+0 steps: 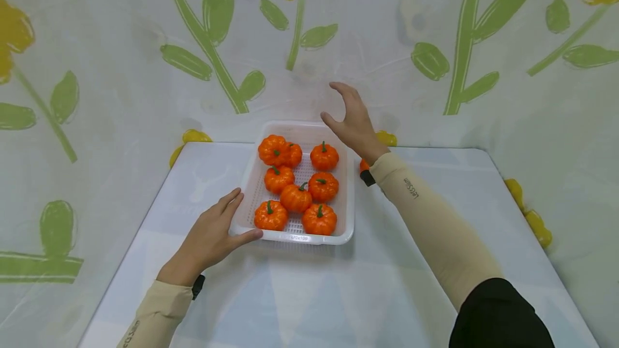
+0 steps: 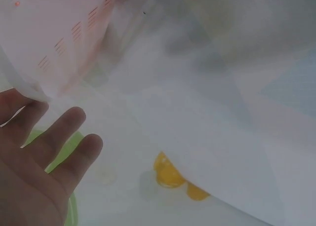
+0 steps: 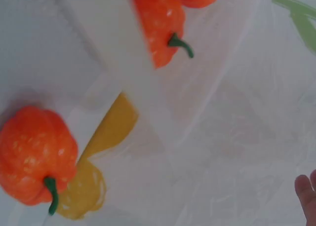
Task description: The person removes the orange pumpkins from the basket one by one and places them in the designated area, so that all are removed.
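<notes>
Your left hand [image 1: 208,240] rests spread against the tray [image 1: 347,197]; your right hand [image 1: 353,122] hovers spread above its far corner.

The tray [image 1: 347,197] looks like translucent white plastic, smooth at the rim and perforated across its floor. The small orange pumpkins [image 1: 296,196] in it have a slightly glossy, ribbed skin with matt green stems; they may be foam or plastic, which the pictures cannot settle. The table [image 1: 338,294] has a smooth, faintly shiny pale surface. Behind it hangs a thin, creased flower-printed sheet [image 1: 121,69] with a soft sheen. The sleeves [image 1: 435,219] are matt beige stretch cloth.
</notes>
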A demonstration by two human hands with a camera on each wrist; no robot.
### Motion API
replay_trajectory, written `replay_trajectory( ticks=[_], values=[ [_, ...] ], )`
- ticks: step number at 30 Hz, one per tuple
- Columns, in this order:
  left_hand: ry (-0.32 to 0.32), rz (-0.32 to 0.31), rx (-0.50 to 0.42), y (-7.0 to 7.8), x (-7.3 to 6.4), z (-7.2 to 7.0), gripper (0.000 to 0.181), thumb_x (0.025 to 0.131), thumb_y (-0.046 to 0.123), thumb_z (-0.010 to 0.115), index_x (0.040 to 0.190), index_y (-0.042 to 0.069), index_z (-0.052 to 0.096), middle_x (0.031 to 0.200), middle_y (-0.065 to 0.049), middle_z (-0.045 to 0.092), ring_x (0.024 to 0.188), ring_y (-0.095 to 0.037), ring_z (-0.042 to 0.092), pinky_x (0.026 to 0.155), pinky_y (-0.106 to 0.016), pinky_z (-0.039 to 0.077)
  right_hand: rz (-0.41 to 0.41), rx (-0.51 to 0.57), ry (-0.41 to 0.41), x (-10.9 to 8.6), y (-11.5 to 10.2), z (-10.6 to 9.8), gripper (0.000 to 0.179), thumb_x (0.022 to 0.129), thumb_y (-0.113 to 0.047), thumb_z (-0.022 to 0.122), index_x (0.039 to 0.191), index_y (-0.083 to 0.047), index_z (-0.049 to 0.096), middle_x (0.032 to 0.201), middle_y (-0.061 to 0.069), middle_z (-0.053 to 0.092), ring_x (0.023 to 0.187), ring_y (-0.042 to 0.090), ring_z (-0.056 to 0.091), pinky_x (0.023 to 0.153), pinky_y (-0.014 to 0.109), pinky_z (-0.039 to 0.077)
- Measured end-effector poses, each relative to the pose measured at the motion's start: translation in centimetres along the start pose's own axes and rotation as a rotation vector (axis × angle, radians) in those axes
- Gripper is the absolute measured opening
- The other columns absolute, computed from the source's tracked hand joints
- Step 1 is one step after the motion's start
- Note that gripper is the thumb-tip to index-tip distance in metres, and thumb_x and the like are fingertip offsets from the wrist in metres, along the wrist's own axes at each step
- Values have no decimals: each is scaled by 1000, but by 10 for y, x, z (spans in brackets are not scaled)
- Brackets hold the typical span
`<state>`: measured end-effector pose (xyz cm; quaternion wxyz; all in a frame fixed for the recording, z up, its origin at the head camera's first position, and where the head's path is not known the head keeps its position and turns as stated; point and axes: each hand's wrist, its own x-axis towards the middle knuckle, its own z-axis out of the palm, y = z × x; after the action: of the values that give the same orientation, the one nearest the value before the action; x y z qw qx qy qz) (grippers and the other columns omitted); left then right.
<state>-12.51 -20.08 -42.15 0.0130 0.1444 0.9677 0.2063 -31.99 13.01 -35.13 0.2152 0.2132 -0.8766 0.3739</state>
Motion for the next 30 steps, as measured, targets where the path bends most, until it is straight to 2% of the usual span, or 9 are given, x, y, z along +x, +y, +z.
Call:
replay_trajectory(
  ticks=[3, 9, 14, 18, 21, 24, 30],
  values=[
    [5, -1, -1, -1, 0, 0, 111, 83, 77, 61, 158, 1, 31, 163, -16, 30, 140, -45, 39, 112, -60, 36, -18, 15, 4, 6, -10, 9, 67, 95, -25, 73, 152, -12, 41, 155, 4, 41, 143, 12, 35, 118, 21, 25],
    [6, -8, -2, -3, -1, 0, 111, 83, 78, 61, 158, 2, 31, 163, -15, 30, 140, -45, 39, 112, -61, 36, 22, 81, -4, 11, -22, 27, 68, 97, -31, 70, 154, -13, 38, 157, 2, 39, 144, 10, 33, 117, 21, 25],
    [0, -14, -3, -3, -1, 2, 112, 82, 79, 60, 158, 2, 31, 163, -15, 29, 141, -45, 39, 112, -61, 36, 39, 168, -47, 9, -26, 40, 61, 101, -20, 62, 156, -14, 36, 158, 1, 38, 144, 14, 34, 117, 23, 27],
    [-5, -19, -5, -3, 0, 3, 113, 81, 81, 59, 158, 3, 31, 164, -15, 29, 141, -44, 38, 112, -61, 36, 49, 200, -87, 6, -26, 48, 61, 100, -14, 61, 156, -13, 36, 159, 4, 38, 141, 22, 39, 116, 30, 33],
    [-3, -19, -9, -3, -1, 4, 113, 81, 81, 59, 158, 3, 31, 164, -15, 29, 141, -44, 38, 112, -61, 36, 68, 224, -127, 2, -27, 53, 63, 99, -13, 63, 156, -14, 36, 159, 5, 37, 139, 26, 41, 113, 37, 38],
    [1, -15, -11, -4, -1, 5, 113, 81, 80, 59, 158, 3, 30, 163, -15, 29, 140, -45, 39, 111, -61, 36, 91, 240, -169, -1, -27, 59, 65, 99, -15, 64, 157, -15, 36, 159, 5, 36, 138, 26, 41, 111, 38, 41],
    [6, -7, -13, -4, 1, 6, 111, 83, 78, 61, 159, 3, 30, 163, -16, 29, 140, -45, 40, 111, -61, 37, 84, 220, -320, -7, -31, 69, 74, 94, -10, 71, 158, -18, 35, 160, 4, 34, 146, 20, 34, 119, 33, 30]
  ],
)
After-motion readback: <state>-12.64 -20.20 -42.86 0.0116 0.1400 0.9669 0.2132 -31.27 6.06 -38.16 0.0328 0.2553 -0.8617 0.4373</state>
